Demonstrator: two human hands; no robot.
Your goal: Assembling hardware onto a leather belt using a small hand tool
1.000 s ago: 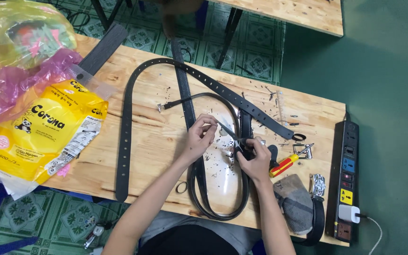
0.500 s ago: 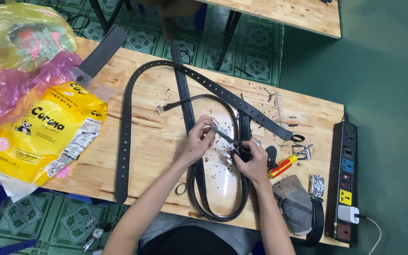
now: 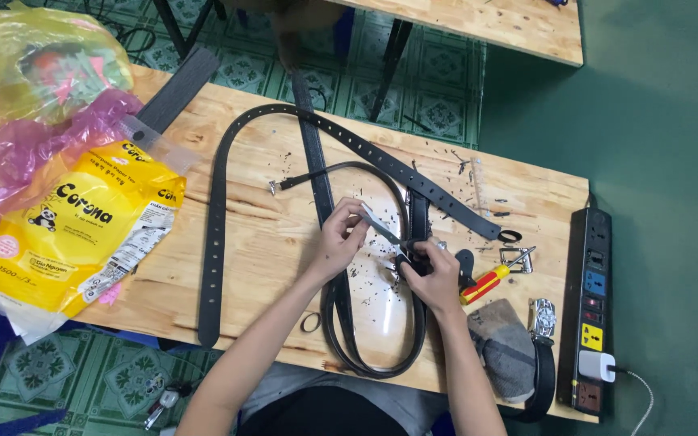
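Observation:
On a wooden table [image 3: 268,234] lie several black belts. My left hand [image 3: 342,234] pinches one end of a thin grey blade-like tool [image 3: 381,226]. My right hand [image 3: 430,270] grips the blade's other end together with a black belt end [image 3: 418,218] pressed to the table. A long perforated black belt [image 3: 216,226] loops across the table top. A narrower belt [image 3: 341,323] loops toward the near edge. Black shavings lie scattered round my hands.
A yellow bag [image 3: 74,234] and pink and yellow plastic bags [image 3: 26,121] sit at left. A red-yellow screwdriver [image 3: 486,282], metal buckles [image 3: 517,258], a grey cloth [image 3: 502,343] and a black power strip [image 3: 591,307] lie at right. A second table [image 3: 478,24] stands beyond.
Both hands have stayed at the belt end; the left hand has shifted slightly along the blade. The belts lie as before.

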